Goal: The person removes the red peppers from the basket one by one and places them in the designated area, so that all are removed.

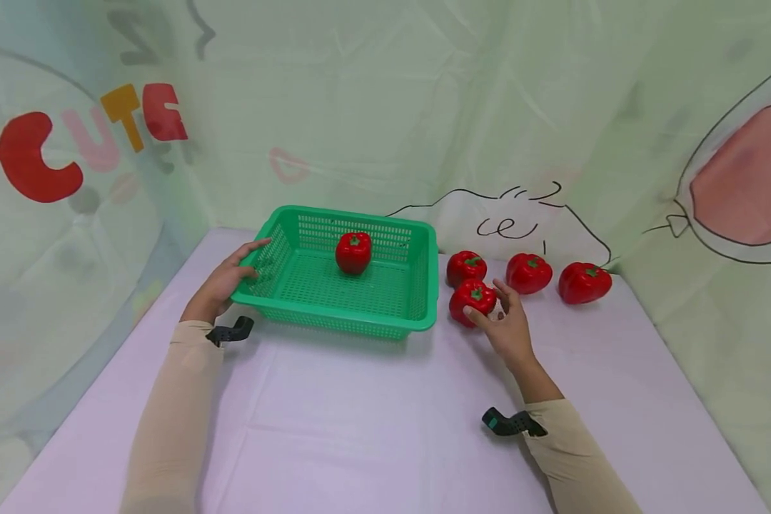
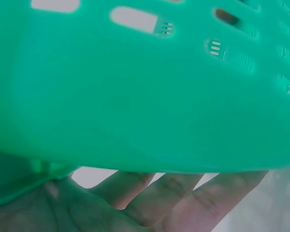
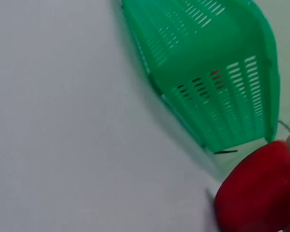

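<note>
My left hand (image 1: 221,282) grips the left rim of a green plastic basket (image 1: 334,321), with fingers curled over the edge. Close up in the left wrist view, the basket wall (image 2: 135,106) hides part of that hand's fingers (image 2: 171,193). Inside the basket sits one red bell pepper (image 1: 353,254). To the right of the basket, my right hand (image 1: 507,325) holds another red bell pepper (image 1: 470,303) between thumb and fingers. That held pepper (image 3: 261,191) also shows at the lower right of the right wrist view, beside the basket's end wall (image 3: 227,104).
Just behind the held pepper lies a red bell pepper (image 1: 466,267). Two more, a middle pepper (image 1: 528,274) and a far-right pepper (image 1: 585,283), lie along the back of the pale table (image 1: 360,421). A printed cloth backdrop (image 1: 520,107) rises behind the table.
</note>
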`<state>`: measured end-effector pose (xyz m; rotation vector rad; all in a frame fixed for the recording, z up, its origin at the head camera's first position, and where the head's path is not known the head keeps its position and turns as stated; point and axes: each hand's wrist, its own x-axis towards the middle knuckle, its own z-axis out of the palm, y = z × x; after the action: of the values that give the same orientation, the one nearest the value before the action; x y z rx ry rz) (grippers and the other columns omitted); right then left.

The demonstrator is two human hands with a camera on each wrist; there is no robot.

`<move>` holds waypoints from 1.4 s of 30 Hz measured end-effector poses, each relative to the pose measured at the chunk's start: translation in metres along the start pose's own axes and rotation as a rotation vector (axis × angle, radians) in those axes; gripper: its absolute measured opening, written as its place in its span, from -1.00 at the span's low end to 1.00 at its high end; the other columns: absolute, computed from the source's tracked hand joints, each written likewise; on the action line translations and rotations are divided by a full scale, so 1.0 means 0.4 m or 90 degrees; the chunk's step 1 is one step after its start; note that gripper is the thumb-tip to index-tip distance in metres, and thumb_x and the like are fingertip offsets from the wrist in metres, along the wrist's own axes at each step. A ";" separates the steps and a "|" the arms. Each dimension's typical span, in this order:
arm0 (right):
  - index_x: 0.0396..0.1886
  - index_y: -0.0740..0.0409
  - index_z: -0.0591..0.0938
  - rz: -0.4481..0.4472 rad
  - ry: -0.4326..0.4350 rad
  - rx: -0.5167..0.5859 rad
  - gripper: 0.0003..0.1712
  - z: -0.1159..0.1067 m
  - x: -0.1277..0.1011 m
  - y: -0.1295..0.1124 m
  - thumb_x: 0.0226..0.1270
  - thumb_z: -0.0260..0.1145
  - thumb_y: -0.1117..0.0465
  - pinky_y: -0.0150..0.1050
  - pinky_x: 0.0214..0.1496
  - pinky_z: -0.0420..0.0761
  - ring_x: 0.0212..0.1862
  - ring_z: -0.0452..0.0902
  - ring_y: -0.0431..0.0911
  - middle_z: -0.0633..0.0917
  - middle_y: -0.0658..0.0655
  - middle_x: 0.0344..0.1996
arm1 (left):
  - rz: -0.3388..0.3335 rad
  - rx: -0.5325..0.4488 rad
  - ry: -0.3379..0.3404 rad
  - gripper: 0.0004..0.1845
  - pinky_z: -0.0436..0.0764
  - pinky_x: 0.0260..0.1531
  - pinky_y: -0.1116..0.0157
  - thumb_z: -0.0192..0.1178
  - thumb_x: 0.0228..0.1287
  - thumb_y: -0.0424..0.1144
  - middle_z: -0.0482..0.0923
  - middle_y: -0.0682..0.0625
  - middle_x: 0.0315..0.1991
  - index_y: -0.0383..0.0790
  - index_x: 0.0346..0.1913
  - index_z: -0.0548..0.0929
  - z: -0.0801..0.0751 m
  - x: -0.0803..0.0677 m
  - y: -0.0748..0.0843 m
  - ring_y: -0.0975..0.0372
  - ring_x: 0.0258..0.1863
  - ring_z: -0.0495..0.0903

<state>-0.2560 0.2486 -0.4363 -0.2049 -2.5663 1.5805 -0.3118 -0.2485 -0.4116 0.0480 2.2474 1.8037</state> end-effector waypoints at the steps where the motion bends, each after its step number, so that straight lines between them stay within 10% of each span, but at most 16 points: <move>1: 0.57 -0.01 0.05 -0.009 0.020 -0.007 0.04 -0.002 -0.003 -0.011 0.22 0.43 0.04 0.18 0.47 0.19 0.55 -0.01 0.14 0.17 0.18 0.53 | 0.001 -0.001 -0.001 -0.18 0.48 0.06 0.11 -0.16 0.29 -0.44 -0.23 0.00 0.61 0.34 0.54 0.08 0.000 0.000 0.000 -0.10 0.30 0.24; 8: 0.53 -0.02 0.14 -0.114 0.094 -0.007 -0.02 -0.003 -0.031 -0.150 0.19 0.45 0.08 0.15 0.46 0.23 0.54 0.04 0.02 0.24 0.08 0.50 | 0.007 -0.004 -0.001 -0.18 0.50 0.03 0.12 -0.15 0.29 -0.45 -0.23 -0.01 0.61 0.32 0.54 0.08 0.002 0.001 0.000 -0.10 0.27 0.26; 22: 0.58 -0.13 0.03 -0.086 -0.222 0.033 0.04 0.158 0.082 -0.411 0.23 0.42 0.04 0.16 0.44 0.25 0.54 0.04 0.18 0.18 0.16 0.54 | -0.015 -0.016 0.002 -0.17 0.47 0.06 0.04 -0.16 0.28 -0.47 -0.25 -0.06 0.61 0.23 0.56 0.05 -0.001 -0.016 0.014 -0.14 0.28 0.22; 42: 0.56 0.01 0.12 0.036 -0.305 -0.105 -0.02 0.355 0.267 -0.365 0.23 0.42 0.13 0.08 0.41 0.33 0.45 0.19 0.12 0.27 0.21 0.47 | 0.001 0.000 0.011 -0.17 0.54 -0.02 0.11 -0.14 0.27 -0.45 -0.19 -0.04 0.60 0.33 0.54 0.10 -0.001 0.005 -0.008 -0.11 0.26 0.26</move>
<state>-0.3930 0.0778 -0.3658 0.1027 -3.0777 1.5957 -0.3132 -0.2495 -0.4151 0.0342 2.2597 1.8127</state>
